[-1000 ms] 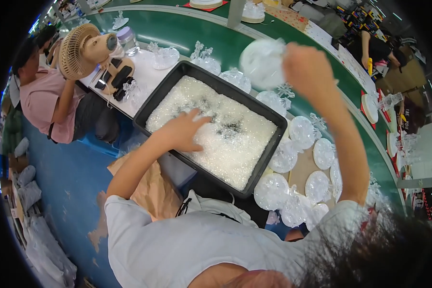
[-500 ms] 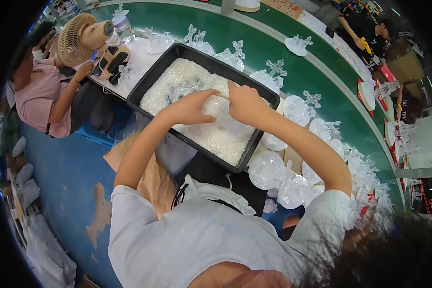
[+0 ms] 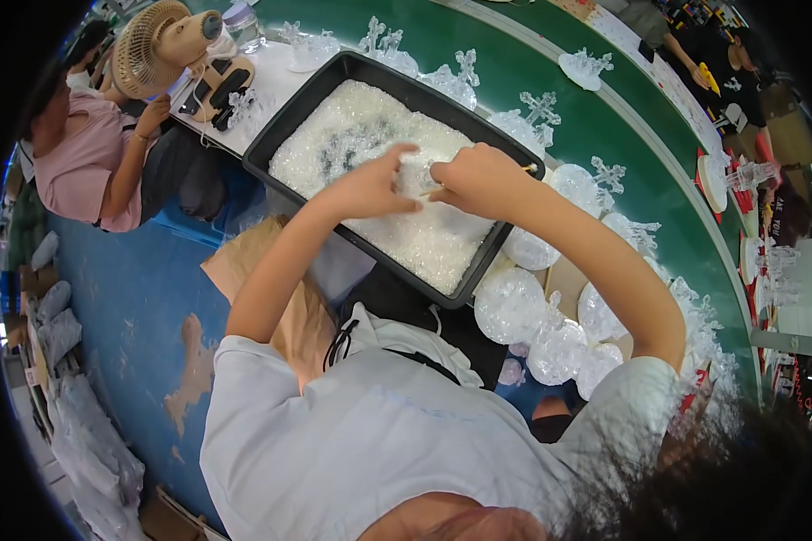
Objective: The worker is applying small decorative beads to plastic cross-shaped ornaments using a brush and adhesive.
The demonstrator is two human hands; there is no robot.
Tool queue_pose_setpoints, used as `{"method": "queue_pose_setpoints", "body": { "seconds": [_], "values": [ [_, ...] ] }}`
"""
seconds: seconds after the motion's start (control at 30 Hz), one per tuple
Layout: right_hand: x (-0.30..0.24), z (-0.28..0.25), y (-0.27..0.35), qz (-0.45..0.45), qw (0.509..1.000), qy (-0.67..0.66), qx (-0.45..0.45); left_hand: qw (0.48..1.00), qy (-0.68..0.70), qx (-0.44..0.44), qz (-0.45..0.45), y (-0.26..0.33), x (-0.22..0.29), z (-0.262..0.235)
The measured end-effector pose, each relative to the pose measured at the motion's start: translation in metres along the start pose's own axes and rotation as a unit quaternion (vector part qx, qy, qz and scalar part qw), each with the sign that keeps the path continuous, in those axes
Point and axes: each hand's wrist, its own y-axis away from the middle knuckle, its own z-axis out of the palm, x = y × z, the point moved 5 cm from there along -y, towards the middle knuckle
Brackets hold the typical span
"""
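In front of me a black tray [image 3: 383, 245] holds white glittery granules [image 3: 438, 248]. Over them, my left hand [image 3: 367, 187] curves its thumb and fingers in a C around a whitish, clear round piece [image 3: 417, 171], which blends into the granules. My right hand [image 3: 480, 183] is closed, pinching a thin stick [image 3: 530, 168] whose pale end sticks out past the knuckles on the right. A tan tip shows by the right fingertips, close to the round piece. The far side of the piece is hidden.
Several white glittery round pieces [image 3: 507, 307] stand right of the tray. Others with clear snowflake tops [image 3: 539, 110] line its far side by the green conveyor [image 3: 595, 126]. A beige fan [image 3: 158, 50] and a seated person in pink [image 3: 86, 158] are at the left.
My right hand has turned and shifted right, so the stick now points out past its knuckles. The left hand has moved slightly up and right. The whole view has shifted a little.
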Motion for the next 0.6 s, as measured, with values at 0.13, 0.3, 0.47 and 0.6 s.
{"method": "queue_pose_setpoints", "body": {
  "seconds": [0.13, 0.3, 0.47, 0.6],
  "values": [
    [0.008, -0.015, 0.012, 0.088, 0.987, -0.111, 0.071, 0.96, -0.147, 0.217, 0.102, 0.016, -0.014, -0.023],
    [-0.009, -0.005, -0.005, 0.102, 0.976, -0.173, 0.079, 0.975, -0.223, -0.009, 0.023, 0.005, 0.003, 0.013],
    [0.013, -0.005, -0.01, 0.241, 0.876, -0.413, 0.061, 0.974, -0.143, 0.17, 0.053, 0.019, -0.001, -0.007],
    [0.019, 0.008, -0.007, 0.299, 0.811, -0.502, 0.018, 0.965, -0.15, 0.006, 0.215, 0.024, 0.008, 0.016]
  ]
}}
